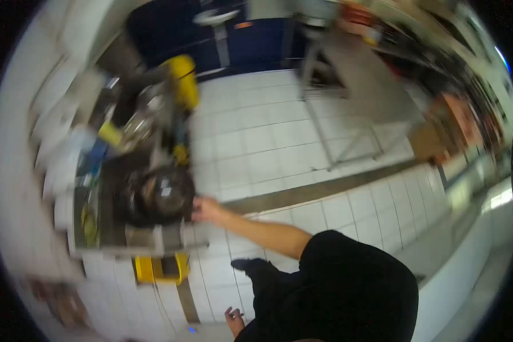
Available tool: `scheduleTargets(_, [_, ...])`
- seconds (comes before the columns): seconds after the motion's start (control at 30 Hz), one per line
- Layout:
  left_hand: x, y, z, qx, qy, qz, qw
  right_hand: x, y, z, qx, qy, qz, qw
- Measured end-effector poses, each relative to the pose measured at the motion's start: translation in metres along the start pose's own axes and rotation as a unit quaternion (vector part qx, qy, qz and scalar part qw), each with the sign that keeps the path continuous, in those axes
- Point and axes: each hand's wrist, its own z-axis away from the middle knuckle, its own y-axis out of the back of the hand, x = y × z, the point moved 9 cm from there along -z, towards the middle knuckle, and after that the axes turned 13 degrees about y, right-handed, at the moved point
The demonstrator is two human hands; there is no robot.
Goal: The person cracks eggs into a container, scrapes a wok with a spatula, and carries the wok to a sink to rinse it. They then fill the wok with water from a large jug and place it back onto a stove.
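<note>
My right hand point(204, 209) reaches out to the left, its fingers closed at the edge of a dark round pan point(168, 194). Motion blur softens the exact grip. The pan is shiny and sits on the crowded sink counter point(114, 188), among other dark cookware. Low down by my black clothing hangs my left hand point(234, 320), with fingers loosely bent and apart and nothing in it.
Beneath the counter stands a yellow bin point(162, 269). Another yellow object point(182, 80) is at the counter's far end. A metal table point(370, 85) stands across the white tiled floor point(251, 137), with a cardboard box point(439, 134) beside it.
</note>
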Motion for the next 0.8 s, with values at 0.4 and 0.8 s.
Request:
scheduleTargets(0.4, [0.196,-0.589,0.348,-0.48,0.005,-0.127,0.868,-0.279,0.474,0.424,0.21,0.191,-0.12,0.951])
scheduleTargets(0.8, [0.175,-1.062,0.453,-0.495,-0.149,-0.508,0.688,-0.489,0.935,0.783,0.621,0.401,-0.099,0.666])
